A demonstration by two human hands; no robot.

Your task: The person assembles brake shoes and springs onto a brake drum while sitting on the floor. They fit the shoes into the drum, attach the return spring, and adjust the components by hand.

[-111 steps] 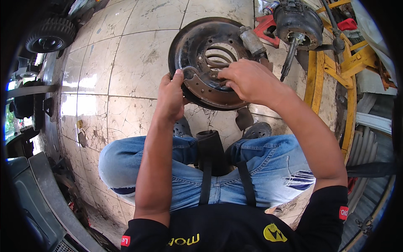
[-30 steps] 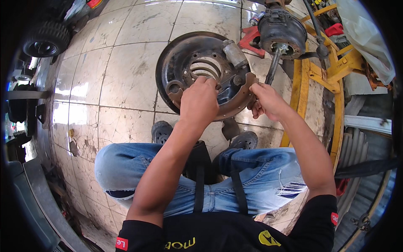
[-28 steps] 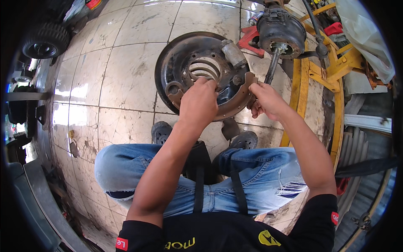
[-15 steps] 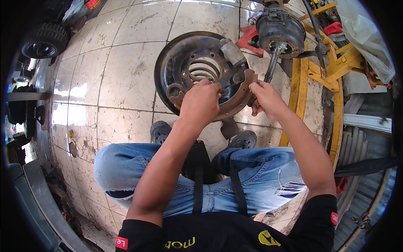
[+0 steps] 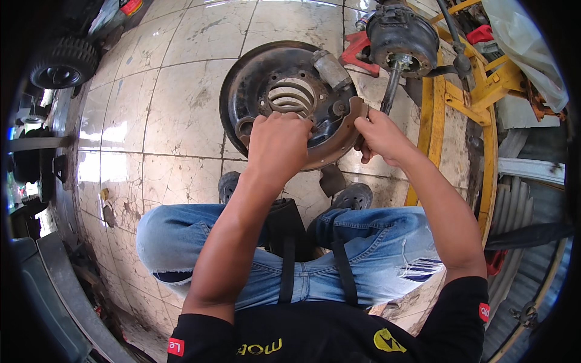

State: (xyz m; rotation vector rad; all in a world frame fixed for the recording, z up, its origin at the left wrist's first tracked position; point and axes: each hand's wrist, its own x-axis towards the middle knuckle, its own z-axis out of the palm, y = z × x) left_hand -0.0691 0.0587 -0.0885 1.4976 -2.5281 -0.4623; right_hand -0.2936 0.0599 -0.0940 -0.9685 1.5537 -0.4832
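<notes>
A round black brake backing plate (image 5: 248, 78) lies on the tiled floor in front of me. A rust-brown curved brake shoe (image 5: 334, 147) sits along its near side. My left hand (image 5: 279, 140) is closed over the shoe's middle, knuckles up; its fingertips are mostly hidden. At the shoe's right end, my right hand (image 5: 383, 139) pinches the edge with the thumb on top and the other fingers curled. A grey wheel cylinder (image 5: 331, 69) is at the plate's upper right. Through the centre hole a coil spring (image 5: 292, 94) shows.
A black brake drum with a shaft (image 5: 402, 42) stands at the upper right, beside a red stand (image 5: 357, 51). Yellow metal frames (image 5: 484, 103) run down the right. A small curved piece (image 5: 332, 180) lies near my shoes. A tyre (image 5: 63, 62) is at the far left.
The plate and shoe have shifted slightly up and to the left in view. My left hand has moved a little left with them; my right hand keeps its grip at the shoe's end.
</notes>
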